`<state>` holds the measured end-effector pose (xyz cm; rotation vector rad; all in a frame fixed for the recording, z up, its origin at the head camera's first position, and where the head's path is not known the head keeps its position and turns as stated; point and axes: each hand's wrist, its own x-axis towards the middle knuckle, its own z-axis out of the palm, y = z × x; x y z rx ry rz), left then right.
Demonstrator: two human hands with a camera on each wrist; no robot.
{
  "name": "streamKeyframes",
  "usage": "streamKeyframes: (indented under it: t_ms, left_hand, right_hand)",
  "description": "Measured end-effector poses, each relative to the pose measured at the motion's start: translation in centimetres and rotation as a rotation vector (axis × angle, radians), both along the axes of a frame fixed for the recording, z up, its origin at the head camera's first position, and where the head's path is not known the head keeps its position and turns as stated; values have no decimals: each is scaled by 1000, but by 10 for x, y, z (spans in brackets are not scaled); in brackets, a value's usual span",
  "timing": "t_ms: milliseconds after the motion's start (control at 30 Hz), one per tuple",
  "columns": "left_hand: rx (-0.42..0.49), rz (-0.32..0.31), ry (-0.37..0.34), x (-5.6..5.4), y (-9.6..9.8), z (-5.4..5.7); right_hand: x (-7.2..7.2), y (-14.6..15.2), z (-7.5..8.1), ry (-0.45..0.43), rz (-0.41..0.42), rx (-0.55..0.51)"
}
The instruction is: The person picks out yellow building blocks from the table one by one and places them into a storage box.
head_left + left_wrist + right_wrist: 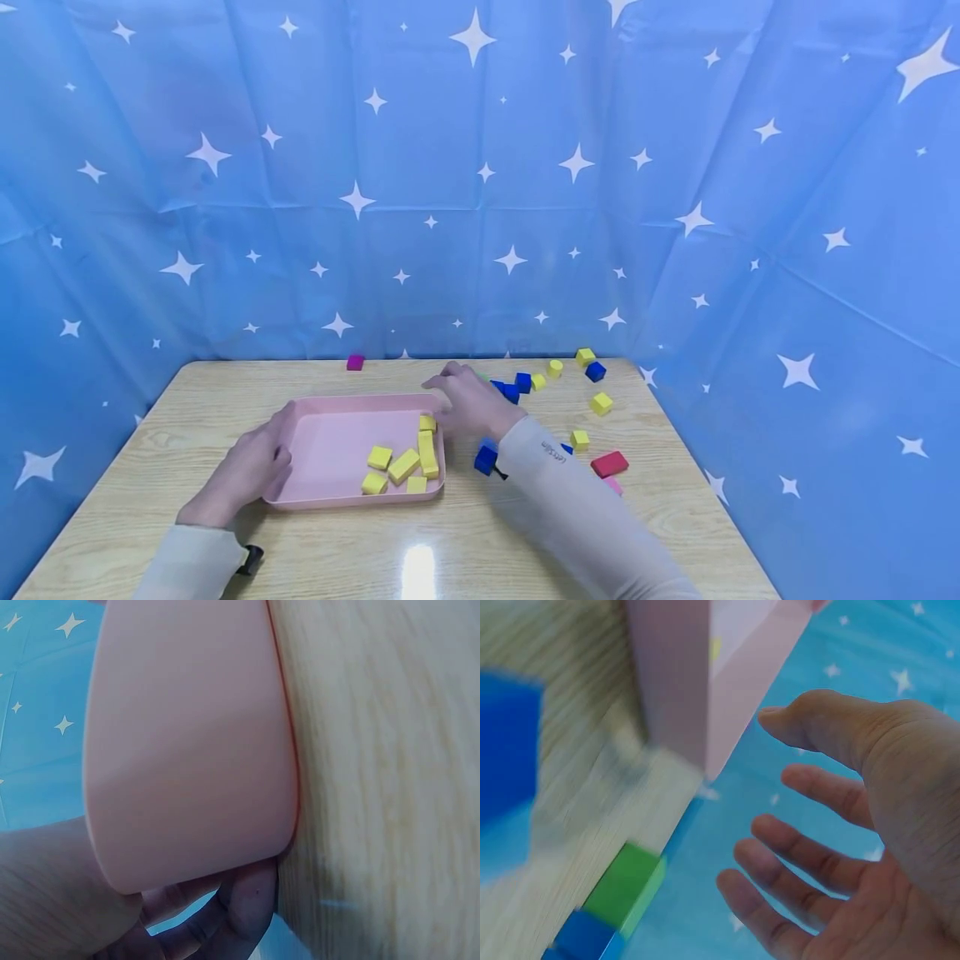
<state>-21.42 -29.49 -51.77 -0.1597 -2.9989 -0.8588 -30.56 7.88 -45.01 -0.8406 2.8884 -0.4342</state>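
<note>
A shallow pink tray lies on the table with several yellow blocks gathered at its right end. My left hand grips the tray's left end; the left wrist view shows fingers bent behind that end wall. Over by the far right corner is my right hand. Its fingers are spread and the palm is bare in the right wrist view, with the thumb near the tray's rim. A green block lies beyond that corner, mostly hidden in the head view.
Right of the tray, blue blocks, yellow blocks and a red block are scattered. A pink piece lies beside the red one. At the back edge sits a magenta block. A starry blue curtain surrounds the table.
</note>
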Motion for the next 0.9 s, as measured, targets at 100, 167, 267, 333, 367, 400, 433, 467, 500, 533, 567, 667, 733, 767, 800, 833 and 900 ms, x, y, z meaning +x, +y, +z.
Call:
streamKeyframes:
  t_ms: [100, 167, 267, 333, 367, 400, 433, 467, 500, 533, 567, 667, 733, 767, 800, 833, 900]
  left_hand:
    - [-5, 0, 6, -1, 0, -1]
    - [-8, -1, 6, -1, 0, -1]
    - [-9, -2, 16, -1, 0, -2]
    - [-10, -8, 19, -1, -1, -2]
    - [-10, -9, 22, -1, -1, -2]
    - [-9, -9, 19, -1, -1, -2]
    - [-8, -9, 14, -1, -1, -2]
    - [-7, -9, 11, -1, -1, -2]
    - [-8, -9, 4, -1, -1, -2]
    - [-9, -8, 2, -1, -1, -2]
    - [-10, -6, 0, -1, -1, -2]
    - [-11, -8, 0, 0, -1, -2]
    - [-10, -9, -2, 0, 0, -1]
    - [-10, -8, -3, 0, 0, -1]
    - [-10, -8, -4, 0, 0, -1]
    - [-10, -8, -4, 1, 0, -1]
    - [-8, -5, -11, 1, 0, -1]
  right_hand:
    - [-8, 17, 0, -16, -42, -21]
    - [-14, 29, -1, -16, -66, -27]
    - [-22, 45, -3, -16, -92, -34]
    - [-27, 54, -4, -2, -108, -37]
    - [-29, 59, -4, 2, -121, -39]
    - [-31, 64, -4, 7, -131, -40]
    - [-33, 69, -5, 14, -140, -40]
    - [-35, 74, -5, 20, -150, -38]
    - [-37, 79, -6, 26, -159, -34]
    - [-38, 84, -7, 26, -169, -29]
    - [-40, 89, -8, 25, -179, -25]
    - [-45, 104, -10, 15, -213, -19]
    - [-47, 114, -11, 3, -240, -28]
    - [-49, 118, -12, -4, -255, -35]
    - [-50, 122, -13, -5, -264, -37]
    - [-52, 126, -14, -6, -271, -39]
    - [-55, 134, -16, -9, -283, -40]
